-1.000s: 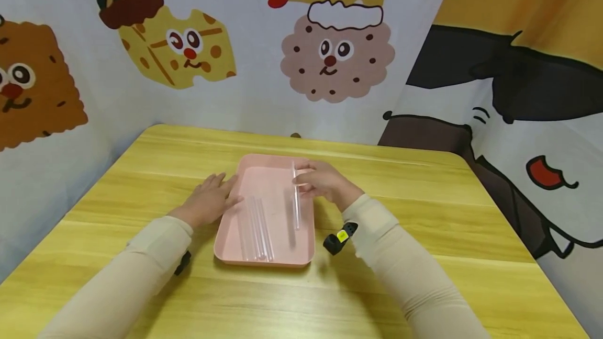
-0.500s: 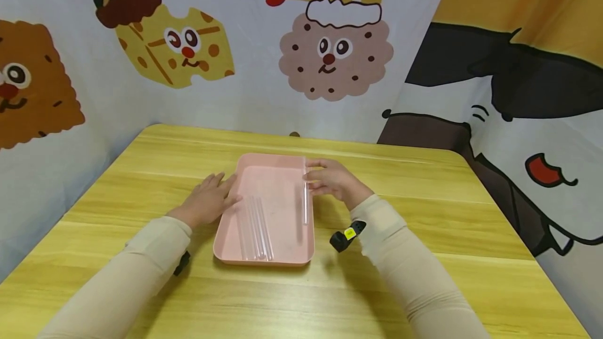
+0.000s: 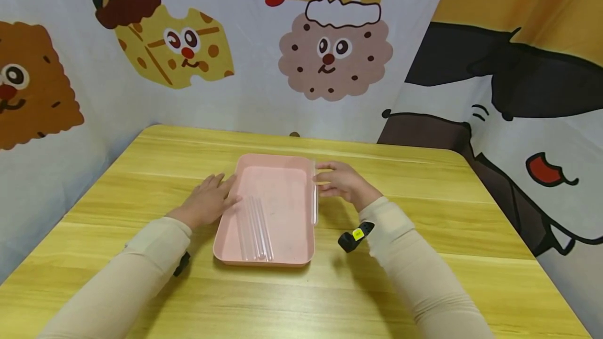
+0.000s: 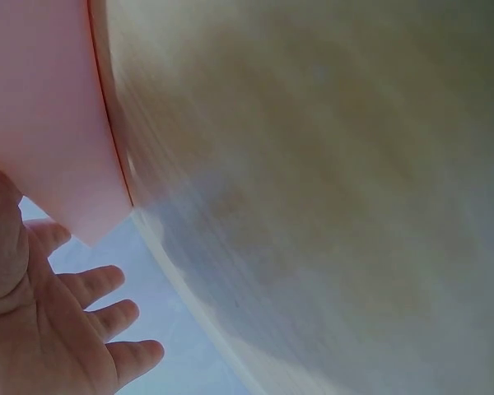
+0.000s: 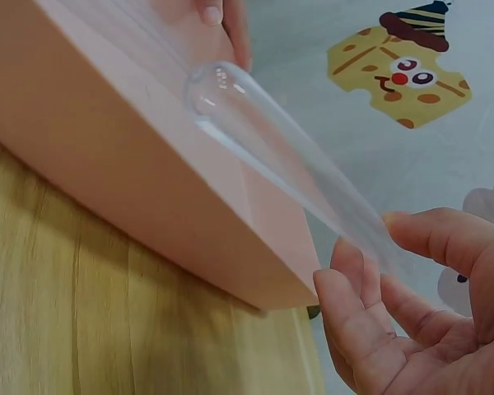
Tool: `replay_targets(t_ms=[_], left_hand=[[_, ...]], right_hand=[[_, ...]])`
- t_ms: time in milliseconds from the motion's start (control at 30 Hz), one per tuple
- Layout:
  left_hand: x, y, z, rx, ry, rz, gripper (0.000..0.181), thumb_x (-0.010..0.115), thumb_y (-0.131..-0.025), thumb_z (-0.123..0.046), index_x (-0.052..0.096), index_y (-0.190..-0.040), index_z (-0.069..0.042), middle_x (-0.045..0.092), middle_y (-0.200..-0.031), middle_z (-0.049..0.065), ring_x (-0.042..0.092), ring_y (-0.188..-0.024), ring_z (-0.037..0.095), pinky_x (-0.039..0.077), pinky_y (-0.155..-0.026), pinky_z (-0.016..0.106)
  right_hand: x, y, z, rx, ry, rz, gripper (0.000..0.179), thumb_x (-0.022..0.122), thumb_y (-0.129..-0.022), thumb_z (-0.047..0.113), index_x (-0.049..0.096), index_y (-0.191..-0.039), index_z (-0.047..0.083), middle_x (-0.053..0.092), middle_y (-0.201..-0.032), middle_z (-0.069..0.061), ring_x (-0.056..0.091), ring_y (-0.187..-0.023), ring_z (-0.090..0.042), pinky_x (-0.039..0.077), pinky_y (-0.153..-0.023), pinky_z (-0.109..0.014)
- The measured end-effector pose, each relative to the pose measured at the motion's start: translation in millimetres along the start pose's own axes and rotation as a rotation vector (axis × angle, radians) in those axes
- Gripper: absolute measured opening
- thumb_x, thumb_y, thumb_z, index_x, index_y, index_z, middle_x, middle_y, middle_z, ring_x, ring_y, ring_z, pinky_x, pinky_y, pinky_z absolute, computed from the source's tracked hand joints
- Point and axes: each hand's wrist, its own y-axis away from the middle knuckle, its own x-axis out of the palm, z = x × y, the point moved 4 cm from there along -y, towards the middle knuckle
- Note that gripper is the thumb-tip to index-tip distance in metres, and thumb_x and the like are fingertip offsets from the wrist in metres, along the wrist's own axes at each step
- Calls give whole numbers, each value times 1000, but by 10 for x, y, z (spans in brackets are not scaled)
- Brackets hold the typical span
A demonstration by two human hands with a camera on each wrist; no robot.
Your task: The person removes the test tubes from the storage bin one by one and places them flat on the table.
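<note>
A clear test tube (image 5: 272, 152) with a rounded end is pinched between the thumb and fingers of my right hand (image 3: 346, 184). In the head view it is held over the right rim of the pink tray (image 3: 292, 208), its rounded end toward me. Several more clear tubes (image 3: 256, 232) lie side by side in the tray's left half. My left hand (image 3: 207, 201) rests against the tray's left edge with its fingers spread. In the left wrist view those fingers are extended and grip nothing.
The tray stands on a wood-grain table (image 3: 405, 213). Behind it hangs a white cloth (image 3: 254, 103) with cartoon prints. A black wrist camera (image 3: 349, 240) hangs below my right wrist.
My right hand has moved to the right, carrying the test tube from above the tray's inside to its right rim. The left hand and the other tubes have stayed put.
</note>
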Motion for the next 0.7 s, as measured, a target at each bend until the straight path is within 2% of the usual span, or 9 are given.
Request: replay_targets(t_ms=[167,367,700], left_hand=[[-7,2,-7,5,5,-4,65,39,-104,-40,22,-152,-1,20,-151,37,14,-139,56,16,-109,69],[-2,3,-6,2,6,5,65,39,-104,-40,21,-153,-1,19,-151,36,14,-139,55,16,-109,69],[16,-14,0,5,-11,2,65,39,-104,-40,20,-153,-1,20,-151,36,15,-138,55,16,-109,69]], right_hand=[[-42,-13,-37,2,0,-4,51,62,-92,6,44,-140,3,60,-102,-10,65,-74,-16,59,-74,-32],[-62,-39,-84,24,-2,-20,49,62,-92,5,45,-138,3,60,-96,-8,64,-71,-15,58,-80,-37],[-91,-68,-162,39,-2,-30,51,61,-92,5,44,-139,3,57,-100,-9,62,-71,-15,58,-70,-29]])
